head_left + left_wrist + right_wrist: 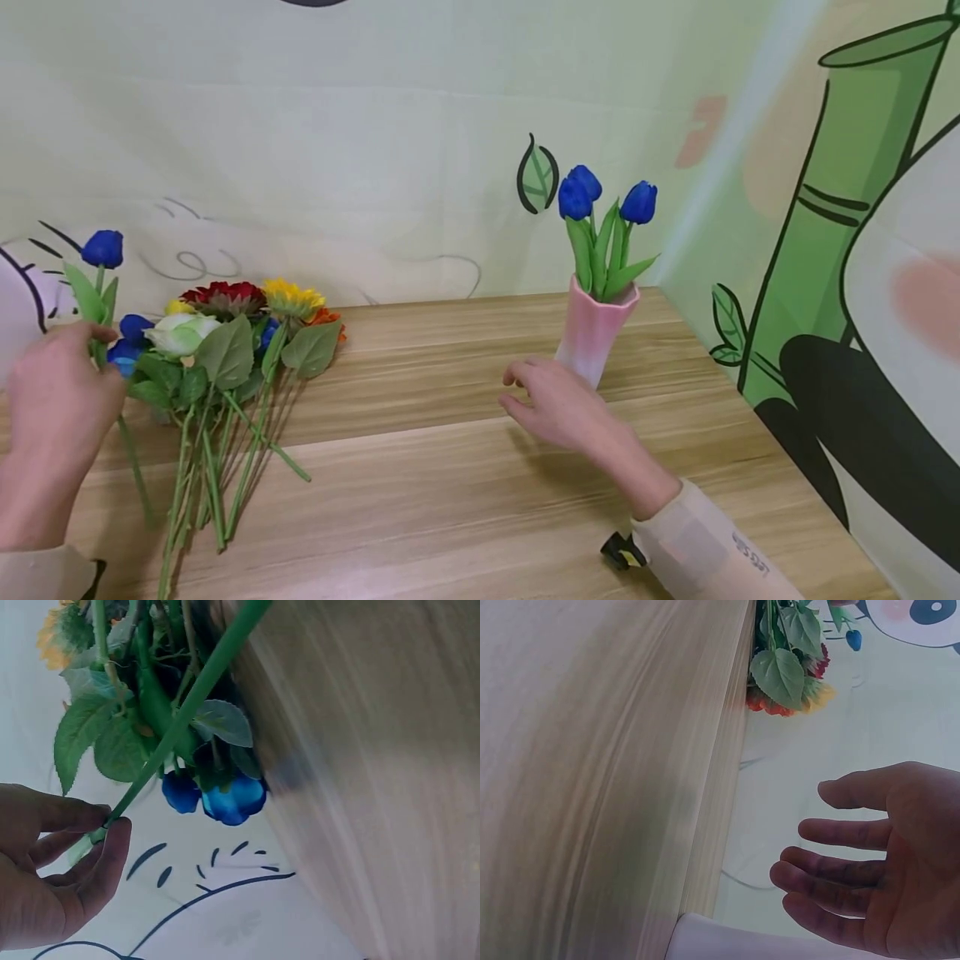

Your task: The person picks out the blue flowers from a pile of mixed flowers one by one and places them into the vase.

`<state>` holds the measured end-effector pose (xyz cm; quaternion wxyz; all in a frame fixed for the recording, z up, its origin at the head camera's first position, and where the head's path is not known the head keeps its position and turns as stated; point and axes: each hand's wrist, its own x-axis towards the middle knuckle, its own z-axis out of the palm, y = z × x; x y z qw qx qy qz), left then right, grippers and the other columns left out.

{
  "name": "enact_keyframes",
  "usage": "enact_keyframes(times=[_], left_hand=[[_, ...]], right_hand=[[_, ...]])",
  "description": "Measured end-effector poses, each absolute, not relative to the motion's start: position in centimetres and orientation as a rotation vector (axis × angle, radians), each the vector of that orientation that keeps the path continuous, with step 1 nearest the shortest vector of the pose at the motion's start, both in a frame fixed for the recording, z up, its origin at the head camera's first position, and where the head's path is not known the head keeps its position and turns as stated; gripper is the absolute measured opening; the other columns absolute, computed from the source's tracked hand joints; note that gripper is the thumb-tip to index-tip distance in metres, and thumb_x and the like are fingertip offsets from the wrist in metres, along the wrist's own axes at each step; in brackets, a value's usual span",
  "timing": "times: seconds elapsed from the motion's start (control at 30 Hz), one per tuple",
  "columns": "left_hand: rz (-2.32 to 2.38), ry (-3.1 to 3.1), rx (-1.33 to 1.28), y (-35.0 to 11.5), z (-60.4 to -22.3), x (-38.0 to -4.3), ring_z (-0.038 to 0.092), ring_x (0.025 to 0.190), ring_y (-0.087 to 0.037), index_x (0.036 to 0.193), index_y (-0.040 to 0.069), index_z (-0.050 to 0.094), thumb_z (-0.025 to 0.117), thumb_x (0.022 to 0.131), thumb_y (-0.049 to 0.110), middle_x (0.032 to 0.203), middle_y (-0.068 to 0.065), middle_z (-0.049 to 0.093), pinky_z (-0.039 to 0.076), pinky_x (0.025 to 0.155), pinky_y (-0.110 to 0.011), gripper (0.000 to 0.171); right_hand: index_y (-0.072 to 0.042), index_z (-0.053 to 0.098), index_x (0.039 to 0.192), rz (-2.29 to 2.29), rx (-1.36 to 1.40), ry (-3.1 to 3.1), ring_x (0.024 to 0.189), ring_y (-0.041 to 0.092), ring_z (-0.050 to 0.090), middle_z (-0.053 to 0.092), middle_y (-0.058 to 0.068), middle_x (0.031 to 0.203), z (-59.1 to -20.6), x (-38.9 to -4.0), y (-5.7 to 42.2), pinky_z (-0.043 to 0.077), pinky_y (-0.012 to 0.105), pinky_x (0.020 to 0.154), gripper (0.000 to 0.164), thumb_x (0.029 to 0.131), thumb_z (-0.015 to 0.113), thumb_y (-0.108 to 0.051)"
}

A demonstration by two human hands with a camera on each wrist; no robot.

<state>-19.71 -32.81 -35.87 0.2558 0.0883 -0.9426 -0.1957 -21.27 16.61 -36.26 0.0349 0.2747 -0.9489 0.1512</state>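
My left hand [67, 387] pinches the green stem [176, 727] of a blue tulip [102, 249] between thumb and fingers, holding it upright at the left of the table. Beside it lies a pile of artificial flowers: a white rose [180, 333], a dark red bloom [223, 298], a yellow sunflower [292, 300] and blue blooms [234, 799]. My right hand [558, 404] hovers in front of a pink and white vase [600, 325], its fingers loosely spread and holding nothing. Several blue tulips [639, 202] with green leaves stand in that vase.
Loose green stems [213, 475] of the pile point toward the front of the wooden table [420, 500]. A printed cloth wall [375, 167] closes off the back, and another with a bamboo drawing [855, 167] rises along the right edge.
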Motion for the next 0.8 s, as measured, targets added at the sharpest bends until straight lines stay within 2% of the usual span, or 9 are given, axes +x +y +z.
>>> enact_keyframes(times=[0.13,0.3,0.5,0.8], left_hand=[[-0.579,-2.559,0.264,-32.2,-35.0,-19.4,0.052,0.083,-0.057,0.128,-0.016,0.050,0.048,0.083,-0.011,0.105,-0.042,0.055,0.039,0.061,-0.057,0.045],[-0.619,-2.564,0.300,-31.5,-34.1,-19.2,0.053,0.096,-0.065,0.144,-0.016,0.037,0.051,0.089,-0.009,0.117,-0.046,0.055,0.042,0.070,-0.067,0.057],[-0.558,-2.605,0.265,-31.1,-33.4,-19.2,0.054,0.102,-0.061,0.135,-0.020,0.048,0.052,0.091,-0.009,0.119,-0.042,0.057,0.043,0.076,-0.067,0.045],[-0.480,-2.546,0.191,-29.0,-32.2,-18.6,0.055,0.097,-0.055,0.127,-0.015,0.057,0.054,0.090,-0.008,0.112,-0.035,0.060,0.042,0.068,-0.060,0.038]], right_hand=[[-0.003,0.071,0.110,0.462,0.844,-2.923,0.095,0.023,0.066,0.071,0.010,0.104,-36.2,-21.3,16.6,0.054,0.040,0.085,0.024,0.098,0.071,-0.024],[-0.002,0.070,0.111,0.471,0.842,-2.934,0.095,0.024,0.066,0.071,0.012,0.105,-36.2,-21.3,16.6,0.054,0.041,0.085,0.025,0.098,0.072,-0.023],[-0.002,0.070,0.111,0.467,0.847,-2.928,0.095,0.024,0.066,0.072,0.011,0.104,-36.1,-21.3,16.5,0.055,0.040,0.084,0.024,0.098,0.071,-0.023],[-0.005,0.071,0.109,0.462,0.839,-2.924,0.094,0.022,0.066,0.071,0.007,0.102,-36.2,-21.3,16.6,0.054,0.039,0.084,0.021,0.097,0.072,-0.023]])
